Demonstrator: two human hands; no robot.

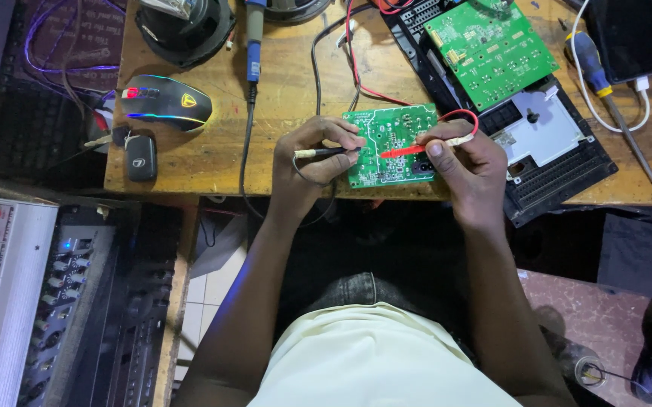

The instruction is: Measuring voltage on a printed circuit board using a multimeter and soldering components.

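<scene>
Bright, even light across the wooden bench (296, 90) in the upper half of the frame; source not in view. Soft, short shadows under the left hand (318, 154) and right hand (465, 162). Mild glare on the green circuit board (390, 147) at centre and on the second green board (492, 49) at upper right. Coloured glow from the lit computer mouse (166, 102) at upper left, spilling onto the wood. Dim lower half: deep shadow below the bench edge, detail lost at centre. Small blue point of light on the mixing console (9, 301) at lower left. Sharp focus at centre; slight softness and bending toward the edges.
</scene>
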